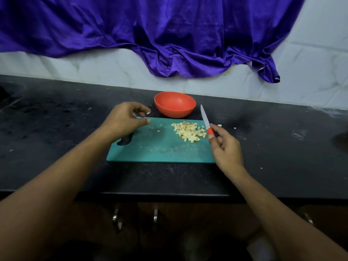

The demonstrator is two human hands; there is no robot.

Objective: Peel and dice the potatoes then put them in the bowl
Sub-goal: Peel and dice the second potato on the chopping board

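Observation:
A pile of diced potato [188, 131] lies on the right part of the teal cutting board [160, 147]. Behind the board stands an orange bowl [174, 104], and nothing shows inside it. My right hand [225, 147] pinches the orange handle of a small knife [205, 120] at the board's right edge, the blade pointing away and up. My left hand [125, 118] hovers over the board's far left corner with loosely curled fingers. A small potato bit [148, 113] sits at its fingertips; whether the hand holds it, I cannot tell.
The board rests on a black counter [56, 129] with scattered potato crumbs [234, 128] to the right. A white tiled wall with a hanging purple cloth [169, 34] rises behind. Cabinet handles [155, 215] show below the counter's front edge.

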